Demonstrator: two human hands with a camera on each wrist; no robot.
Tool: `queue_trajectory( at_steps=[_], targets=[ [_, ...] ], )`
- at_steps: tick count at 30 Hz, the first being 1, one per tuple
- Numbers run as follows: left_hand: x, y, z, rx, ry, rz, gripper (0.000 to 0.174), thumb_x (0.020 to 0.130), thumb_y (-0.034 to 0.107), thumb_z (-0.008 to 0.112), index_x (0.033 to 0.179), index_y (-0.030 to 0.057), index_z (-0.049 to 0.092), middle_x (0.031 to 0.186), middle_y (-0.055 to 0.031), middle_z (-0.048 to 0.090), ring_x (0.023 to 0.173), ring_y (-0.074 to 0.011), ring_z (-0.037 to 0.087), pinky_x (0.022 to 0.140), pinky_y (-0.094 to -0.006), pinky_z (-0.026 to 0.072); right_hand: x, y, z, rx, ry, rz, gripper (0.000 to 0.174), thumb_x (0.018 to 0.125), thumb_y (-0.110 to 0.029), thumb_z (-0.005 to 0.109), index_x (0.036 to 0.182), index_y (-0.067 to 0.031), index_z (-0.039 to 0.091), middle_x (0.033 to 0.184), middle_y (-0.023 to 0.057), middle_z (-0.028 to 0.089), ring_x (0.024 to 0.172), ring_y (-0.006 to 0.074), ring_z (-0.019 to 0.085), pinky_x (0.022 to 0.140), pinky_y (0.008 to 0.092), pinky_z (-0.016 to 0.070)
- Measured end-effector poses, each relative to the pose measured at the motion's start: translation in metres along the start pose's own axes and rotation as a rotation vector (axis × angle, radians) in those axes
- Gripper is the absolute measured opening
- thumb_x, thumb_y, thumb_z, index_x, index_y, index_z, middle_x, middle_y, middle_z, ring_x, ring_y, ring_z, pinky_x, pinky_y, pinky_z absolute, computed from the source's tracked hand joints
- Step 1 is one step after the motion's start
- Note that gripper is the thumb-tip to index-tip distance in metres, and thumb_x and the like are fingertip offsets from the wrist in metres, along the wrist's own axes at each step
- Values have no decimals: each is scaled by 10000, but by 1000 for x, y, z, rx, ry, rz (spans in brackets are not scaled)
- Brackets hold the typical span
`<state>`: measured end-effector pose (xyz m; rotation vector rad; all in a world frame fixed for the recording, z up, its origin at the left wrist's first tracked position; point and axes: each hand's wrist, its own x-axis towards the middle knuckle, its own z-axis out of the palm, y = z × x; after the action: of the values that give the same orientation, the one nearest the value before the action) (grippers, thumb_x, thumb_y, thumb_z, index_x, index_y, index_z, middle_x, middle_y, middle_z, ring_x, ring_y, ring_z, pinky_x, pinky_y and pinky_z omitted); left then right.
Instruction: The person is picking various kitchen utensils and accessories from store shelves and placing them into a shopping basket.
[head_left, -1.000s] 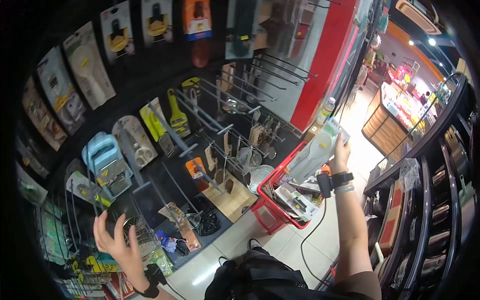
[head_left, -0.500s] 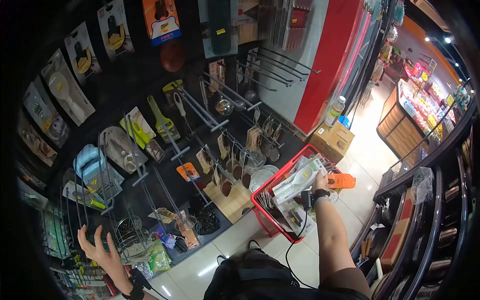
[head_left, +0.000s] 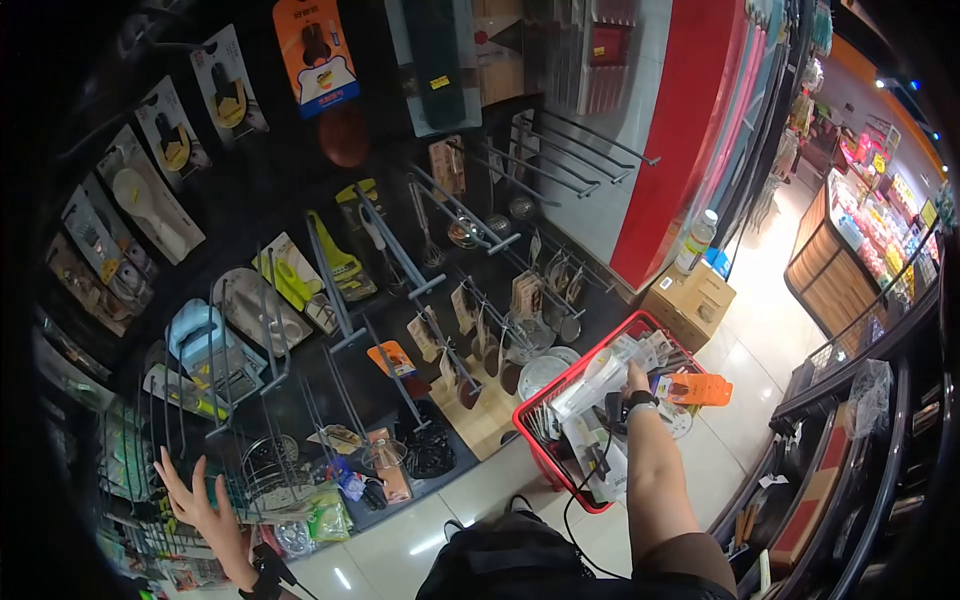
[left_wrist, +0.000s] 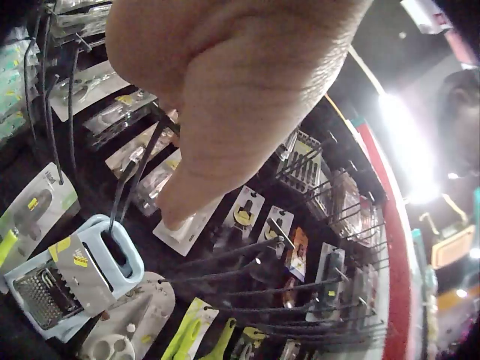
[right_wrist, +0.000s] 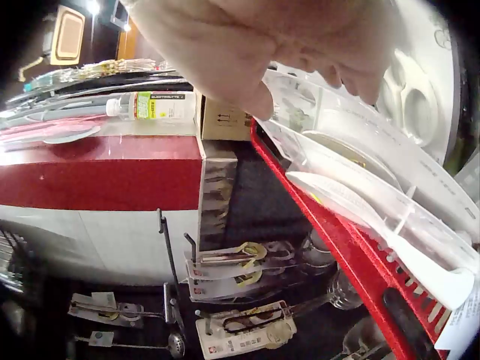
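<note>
My right hand [head_left: 637, 380] is inside the red shopping basket [head_left: 528, 408], its thumb and fingers at the edge of a clear pack holding a white spoon [head_left: 590, 388]. In the right wrist view that white spoon [right_wrist: 397, 247] lies slanted along the basket's red rim, below the hand. Other packaged utensils fill the basket around it. An orange-carded pack [head_left: 697, 389] sticks out past the basket's right side. My left hand [head_left: 205, 510] is raised with fingers spread, holding nothing, in front of wire hooks and a wire basket [head_left: 275, 480] on the display.
Long metal hooks [head_left: 400, 250] jut from the black display wall, carrying whisks, ladles and carded tools. A blue grater [head_left: 205, 345] hangs at the left. Behind the basket stands a cardboard box [head_left: 690, 305] with a bottle [head_left: 697, 240] on it. Shelves [head_left: 830, 470] line the right side.
My right hand has brought the packaged white spoon down from above the basket into it. The orange-carded pack came into view at the right. My left hand stays raised with fingers spread.
</note>
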<state>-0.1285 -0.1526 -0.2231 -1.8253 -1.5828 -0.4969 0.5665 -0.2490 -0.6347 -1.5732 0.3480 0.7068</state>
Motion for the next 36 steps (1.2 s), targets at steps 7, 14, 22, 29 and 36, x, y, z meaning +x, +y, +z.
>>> queue_trajectory(
  at_steps=[7,14,22,29,36],
  targets=[
    [-2,15,-28,-146,38,-171,500,712,128,650,1200,163,546,1461,-198,172,1337,-415,137,1048,-488,140,78,48,-3,155,306,-536,230,787,-236,540,956,-80,540,846,67,540,703,218,525,580,398,418],
    [-19,28,-45,-341,257,-386,363,689,50,677,1045,90,617,1345,-182,339,1226,-365,309,992,-459,239,-135,-39,70,365,-89,-548,192,807,-101,570,968,2,588,780,38,621,773,182,600,723,276,468],
    [-61,20,-55,-355,295,-431,202,707,36,653,906,71,640,1069,-93,557,1019,-292,485,871,-386,321,-324,-96,122,43,-875,-477,269,867,-89,535,1126,-19,525,1114,116,537,1022,236,510,900,344,412],
    [-101,13,-71,-310,251,-493,80,757,5,599,814,57,620,797,-45,608,829,-194,561,765,-342,306,-433,-99,134,-378,-1421,-723,169,861,-46,562,1027,-13,563,973,45,578,897,126,535,812,250,420],
    [-114,-15,-60,-394,266,-520,62,761,-4,559,767,55,543,724,-49,578,746,-216,550,749,-367,305,-503,-93,133,-671,-1817,-1051,231,780,8,599,1011,1,583,945,72,582,858,172,565,746,261,436]
  ],
)
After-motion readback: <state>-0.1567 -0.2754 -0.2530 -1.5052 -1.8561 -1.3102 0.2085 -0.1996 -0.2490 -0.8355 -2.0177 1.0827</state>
